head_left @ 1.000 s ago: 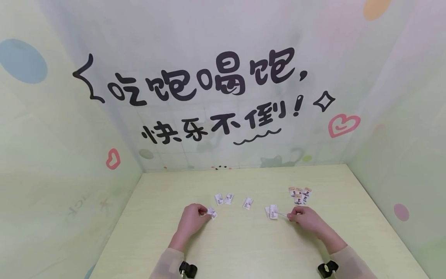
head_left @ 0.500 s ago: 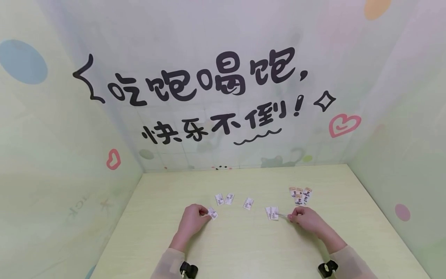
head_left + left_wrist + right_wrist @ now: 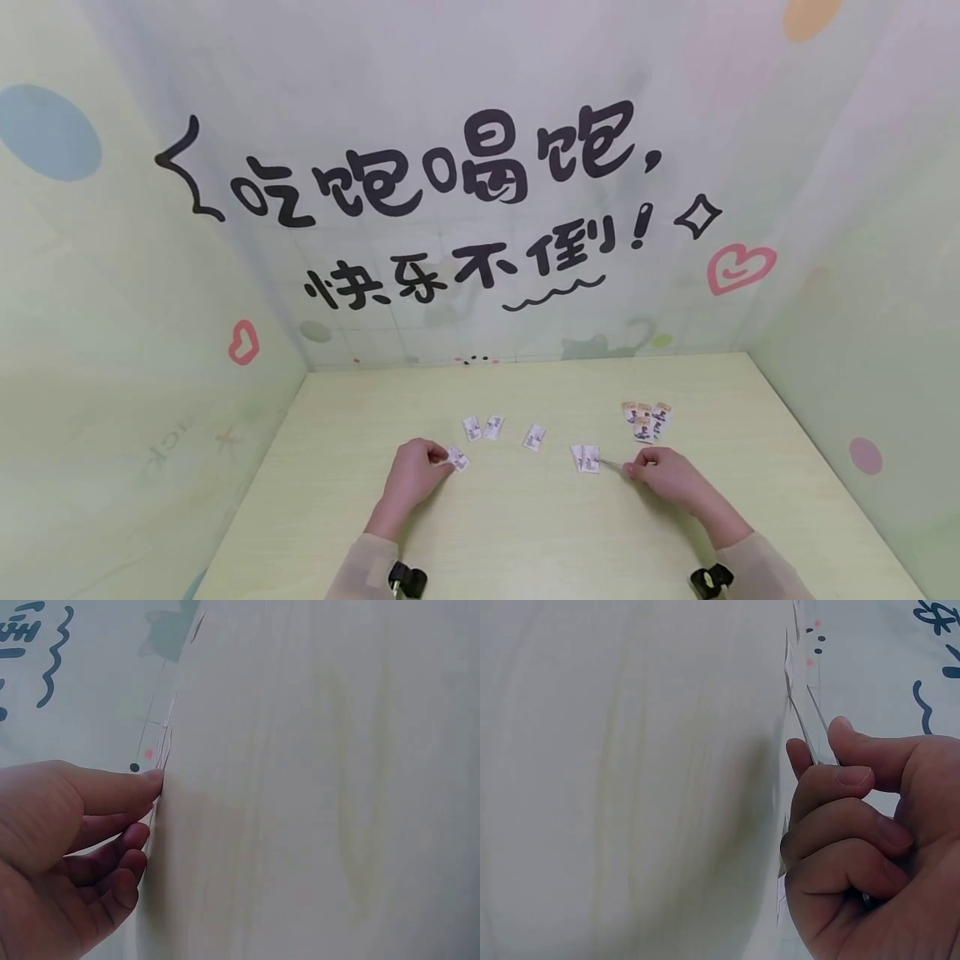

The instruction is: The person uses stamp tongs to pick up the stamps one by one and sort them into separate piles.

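My left hand (image 3: 412, 471) pinches the near-left edge of a small printed white card (image 3: 458, 458) on the table. In the left wrist view the thumb and index finger (image 3: 152, 780) meet at that edge, while the other fingers curl loosely. Tweezers (image 3: 617, 466) are held by my right hand (image 3: 663, 475), pointing left at two overlapping white cards (image 3: 591, 459). The prongs of the tweezers (image 3: 803, 727) stand apart in the right wrist view. Their tips lie right at the right edge of the upper card.
Two white cards (image 3: 492, 427) lie side by side behind my left hand, and a single card (image 3: 534, 437) lies in the middle. Several orange-topped cards (image 3: 642, 428) overlap behind my right hand. Printed walls (image 3: 480, 333) enclose the pale wooden table (image 3: 495, 533) at the back and sides.
The upper card of the right pair has shifted slightly right and settled flat over its neighbour. The tweezers have let go of it and drawn back a little to the right. My left hand stays put.
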